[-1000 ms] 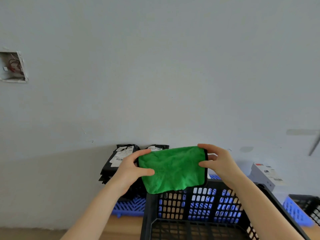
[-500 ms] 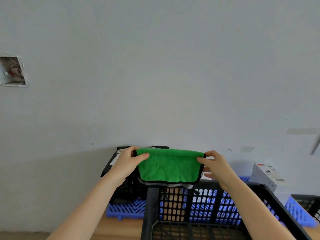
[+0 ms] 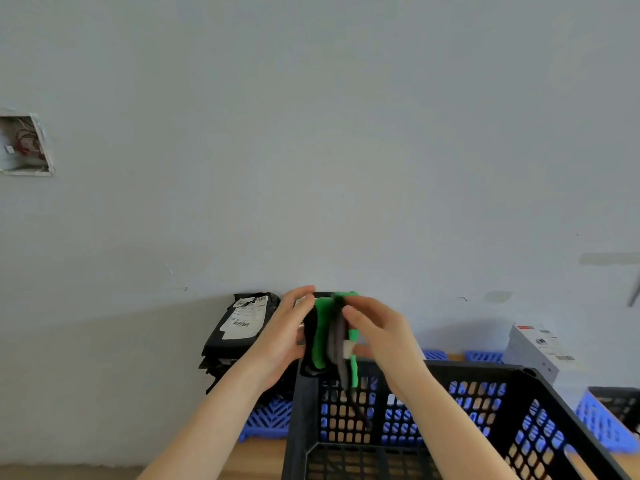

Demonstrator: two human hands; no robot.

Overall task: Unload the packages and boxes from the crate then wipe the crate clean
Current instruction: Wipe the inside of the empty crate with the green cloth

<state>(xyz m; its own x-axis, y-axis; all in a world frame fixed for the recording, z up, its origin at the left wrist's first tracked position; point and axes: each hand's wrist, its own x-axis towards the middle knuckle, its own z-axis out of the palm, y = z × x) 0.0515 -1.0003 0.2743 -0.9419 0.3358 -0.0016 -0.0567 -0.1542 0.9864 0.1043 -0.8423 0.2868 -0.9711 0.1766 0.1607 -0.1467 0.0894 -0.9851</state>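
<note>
The green cloth [image 3: 320, 341] was folded into a narrow wad, with dark trim and a grey side showing, kinda blurry. Left hand [image 3: 284, 337] and right hand [image 3: 381, 337] both gripped it, one on each side, just above the far rim of the black mesh crate [image 3: 485, 372].

The cloth [image 3: 320, 337] is showing bright green with dark grey-black trim. The crate [image 3: 485, 370] is looking plain black with a grid of square holes. The pallets [image 3: 270, 415] are showing blue herringbone. The black packages [image 3: 221, 344] are wearing white barcode labels [image 3: 246, 320], and the box [image 3: 530, 351] is looking white with a red mark.
</note>
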